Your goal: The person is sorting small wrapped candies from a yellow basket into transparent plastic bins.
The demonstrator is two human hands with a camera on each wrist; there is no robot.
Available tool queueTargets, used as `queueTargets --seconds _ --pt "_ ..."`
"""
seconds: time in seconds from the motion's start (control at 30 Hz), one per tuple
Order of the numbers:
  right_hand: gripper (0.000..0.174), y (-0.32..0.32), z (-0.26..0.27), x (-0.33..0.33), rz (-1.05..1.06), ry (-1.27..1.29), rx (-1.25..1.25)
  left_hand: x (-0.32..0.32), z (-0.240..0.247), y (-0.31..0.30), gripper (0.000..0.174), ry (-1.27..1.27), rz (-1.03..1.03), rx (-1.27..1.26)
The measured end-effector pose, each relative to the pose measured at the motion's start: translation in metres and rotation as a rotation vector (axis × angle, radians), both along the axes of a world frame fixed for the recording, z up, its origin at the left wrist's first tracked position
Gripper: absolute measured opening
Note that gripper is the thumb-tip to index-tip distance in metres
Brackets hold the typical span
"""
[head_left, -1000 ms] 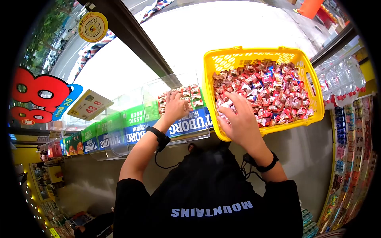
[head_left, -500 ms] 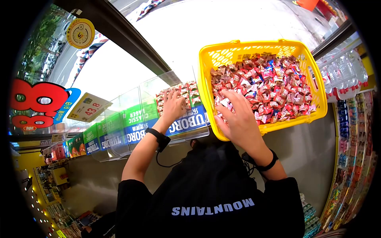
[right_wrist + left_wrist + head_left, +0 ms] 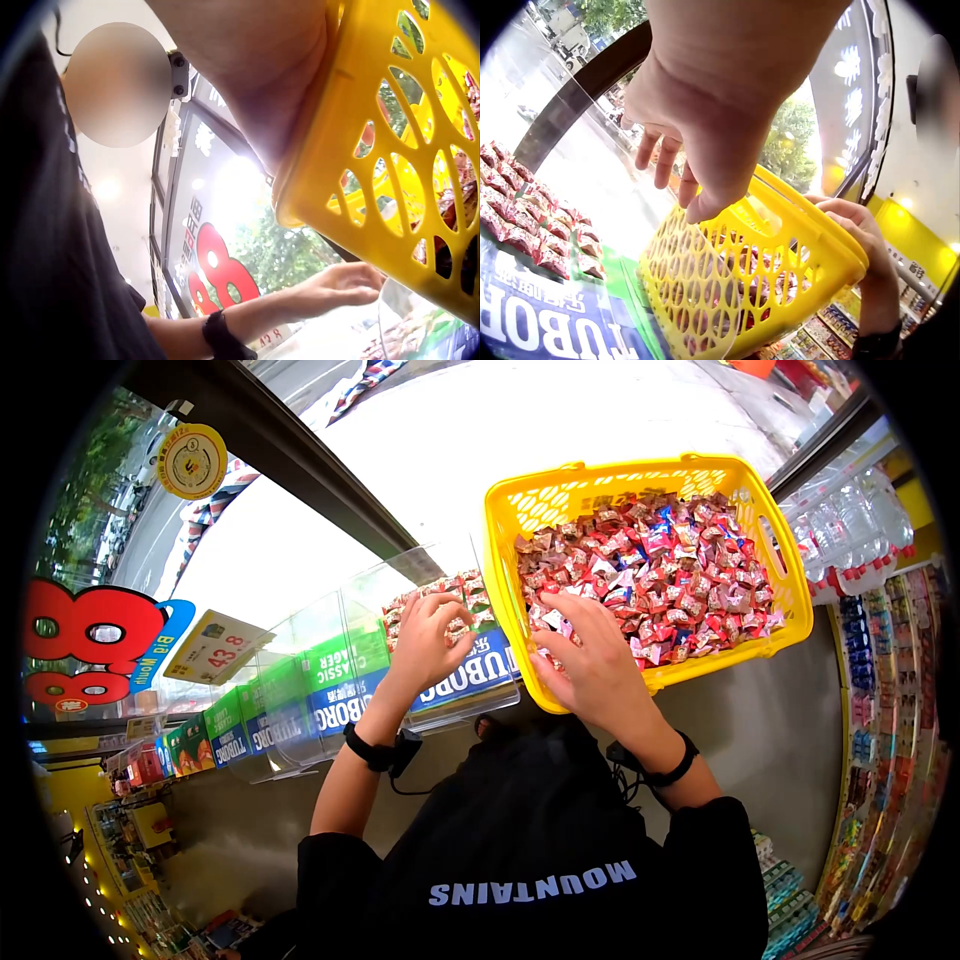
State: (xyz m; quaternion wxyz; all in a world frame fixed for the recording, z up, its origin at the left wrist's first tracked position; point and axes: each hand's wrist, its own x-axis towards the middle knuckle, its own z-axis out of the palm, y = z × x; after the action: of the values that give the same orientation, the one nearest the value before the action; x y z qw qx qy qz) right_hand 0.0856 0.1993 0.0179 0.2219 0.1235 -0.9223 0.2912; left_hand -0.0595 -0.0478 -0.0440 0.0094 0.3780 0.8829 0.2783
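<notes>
In the head view, my left hand (image 3: 430,644) is over rows of red wrapped sweets (image 3: 478,588) on a Tuborg box (image 3: 458,685). Its fingers are loosely bent, and nothing shows in them; the left wrist view shows this hand (image 3: 701,131) above and apart from the rows (image 3: 536,217). A yellow basket (image 3: 735,673) full of loose wrapped sweets (image 3: 690,595) stands to the right. My right hand (image 3: 596,675) lies over its near left corner, fingers spread and bent over the sweets inside. Its palm side is hidden behind the basket wall (image 3: 337,165) in the right wrist view.
Clear plastic dividers (image 3: 330,660) stand along the row of boxes on the left. Beyond the boxes is a window with a dark frame post (image 3: 300,460). Bottled water (image 3: 850,540) and packed shelves (image 3: 890,730) are at the right. A price card (image 3: 218,647) hangs at the left.
My left hand has lifted off the rows of sweets and drawn back slightly, its fingers bending more. My right hand has stayed at the basket's corner with little change. The head view has shifted a little.
</notes>
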Motion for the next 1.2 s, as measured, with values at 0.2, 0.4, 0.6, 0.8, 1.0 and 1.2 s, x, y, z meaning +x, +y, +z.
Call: queueTargets --seconds 0.2,0.4,0.6,0.8,1.0,1.2 --pt "0.021 0.031 0.039 0.018 0.03 -0.032 0.024 0.035 0.053 0.014 0.041 -0.052 -0.038 0.27" --pt "0.022 0.074 0.083 0.001 0.085 -0.155 0.227 0.047 0.04 0.021 0.056 0.138 -0.105 0.271" --pt "0.027 0.082 0.071 -0.065 0.239 -0.272 0.422 0.06 0.03 0.023 0.048 0.075 -0.143 0.295" --pt "0.032 0.094 -0.009 -0.13 0.266 -0.183 0.693 0.069 0.027 0.022 0.044 0.09 -0.092 0.31" --pt "0.036 0.111 -0.04 -0.158 0.214 0.101 1.202 0.078 0.022 0.022 0.044 0.045 -0.038 0.313" --pt "0.024 0.115 -0.055 -0.169 0.24 0.169 1.195 0.079 0.021 0.022 0.043 0.041 -0.033 0.31"
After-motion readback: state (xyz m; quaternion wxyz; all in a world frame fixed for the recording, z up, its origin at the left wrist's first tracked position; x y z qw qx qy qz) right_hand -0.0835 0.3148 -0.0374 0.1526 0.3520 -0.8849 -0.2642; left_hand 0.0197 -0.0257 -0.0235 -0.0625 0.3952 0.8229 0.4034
